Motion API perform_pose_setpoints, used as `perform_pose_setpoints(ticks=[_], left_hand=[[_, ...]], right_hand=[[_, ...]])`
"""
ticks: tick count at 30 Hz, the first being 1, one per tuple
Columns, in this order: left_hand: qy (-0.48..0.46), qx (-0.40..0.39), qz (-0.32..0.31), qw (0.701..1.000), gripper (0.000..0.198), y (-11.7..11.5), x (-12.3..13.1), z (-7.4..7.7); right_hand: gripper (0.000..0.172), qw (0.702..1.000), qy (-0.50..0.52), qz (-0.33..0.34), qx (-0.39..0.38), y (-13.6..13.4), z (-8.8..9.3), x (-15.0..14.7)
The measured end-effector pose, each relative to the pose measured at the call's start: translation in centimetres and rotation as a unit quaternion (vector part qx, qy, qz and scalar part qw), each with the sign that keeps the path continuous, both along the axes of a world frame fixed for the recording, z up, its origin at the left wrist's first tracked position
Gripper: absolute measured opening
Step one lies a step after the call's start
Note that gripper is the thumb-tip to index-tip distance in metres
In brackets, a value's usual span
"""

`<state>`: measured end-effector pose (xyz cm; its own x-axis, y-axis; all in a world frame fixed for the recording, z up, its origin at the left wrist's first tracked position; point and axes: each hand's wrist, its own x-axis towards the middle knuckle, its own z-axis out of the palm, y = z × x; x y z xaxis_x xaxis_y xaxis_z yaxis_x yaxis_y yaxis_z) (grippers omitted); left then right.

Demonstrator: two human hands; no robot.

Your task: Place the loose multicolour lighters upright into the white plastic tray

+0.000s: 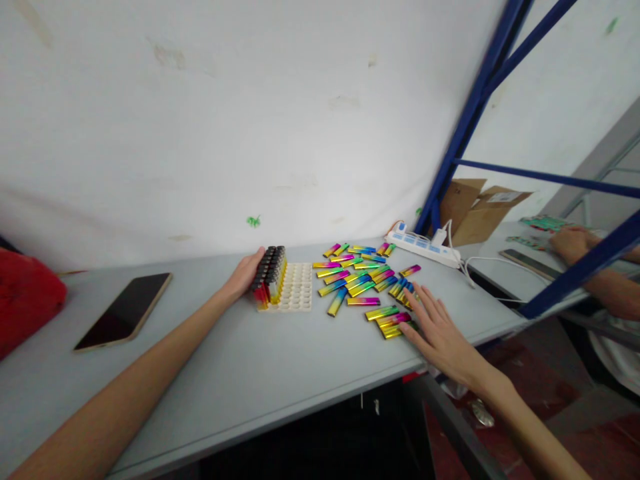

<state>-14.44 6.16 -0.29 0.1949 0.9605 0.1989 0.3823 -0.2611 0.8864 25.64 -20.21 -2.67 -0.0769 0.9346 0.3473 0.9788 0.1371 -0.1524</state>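
A cream tray [297, 293] with round holes lies on the grey table [240, 373], and a row of black-topped lighters [270, 273] stands along its left edge. My left hand [245, 273] rests against the left side of that row, fingers curled round it. Several rainbow-coloured metal sleeves [357, 280] lie scattered to the right of the tray. My right hand [437, 327] lies flat with fingers spread, its fingertips touching the sleeves nearest the table's front edge.
A black phone [125, 310] lies at the left, beside a red bag [25, 293]. A white power strip [423, 245] with cables sits at the back right by a blue rack post [450, 160] and cardboard box [475, 207]. Another person's hand [570, 241] works at the neighbouring table.
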Motion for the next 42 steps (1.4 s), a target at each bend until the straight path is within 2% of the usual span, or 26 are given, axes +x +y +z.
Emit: perform_pose_setpoints(ticks=[4,8,10,13,17,20,23,25,29,32,34,37,39,42], left_hand=[[-0.009,0.003,-0.001,1.0,0.088,-0.1,0.1,0.1],[-0.008,0.005,0.002,1.0,0.087,-0.1,0.0,0.0],[-0.006,0.003,0.004,1.0,0.087,-0.1,0.0,0.0],[-0.008,-0.003,-0.003,1.0,0.087,0.0,0.0,-0.1],[-0.015,-0.007,-0.003,1.0,0.086,0.1,0.0,-0.3],[-0.016,-0.006,-0.003,1.0,0.085,0.3,-0.1,-0.4],[-0.005,0.003,-0.002,1.0,0.083,0.3,-0.2,-0.4],[-0.003,0.004,-0.001,1.0,0.083,0.3,-0.2,-0.5],[-0.016,-0.007,-0.002,1.0,0.085,0.3,-0.2,-0.5],[-0.024,-0.015,-0.004,1.0,0.088,0.2,-0.1,-0.5],[-0.026,-0.017,-0.005,0.999,0.089,0.1,0.0,-0.5],[-0.026,-0.014,-0.005,1.0,0.09,0.0,0.0,-0.5],[-0.025,-0.015,-0.007,1.0,0.089,0.1,-0.1,-0.5],[-0.024,-0.023,-0.009,0.999,0.09,0.3,-0.1,-0.6]], right_hand=[[0.068,0.999,-0.021,-0.004,-0.042,0.4,-0.5,-2.7],[0.07,0.998,-0.014,-0.034,-0.058,1.9,-0.2,-5.3],[0.072,0.998,-0.008,-0.043,-0.055,2.5,0.0,-5.7],[0.067,0.999,0.005,-0.049,-0.008,3.0,0.5,-4.1],[0.056,0.997,0.035,-0.028,0.068,3.2,1.1,1.2],[0.061,0.998,0.04,-0.033,0.047,3.3,0.9,4.1],[0.08,0.994,0.047,-0.097,0.004,3.5,0.7,4.3],[0.089,0.993,0.046,-0.11,-0.002,3.7,0.7,3.6],[0.087,0.994,0.061,-0.092,0.007,4.0,1.1,3.0],[0.081,0.988,0.118,-0.09,0.041,3.9,1.5,3.8],[0.074,0.972,0.215,-0.069,0.065,4.0,1.9,4.2],[0.066,0.918,0.389,-0.015,0.077,5.1,3.0,3.2],[0.065,0.886,0.457,0.024,0.079,6.7,4.2,1.2],[0.069,0.857,0.502,0.107,0.059,10.1,6.3,-3.6]])
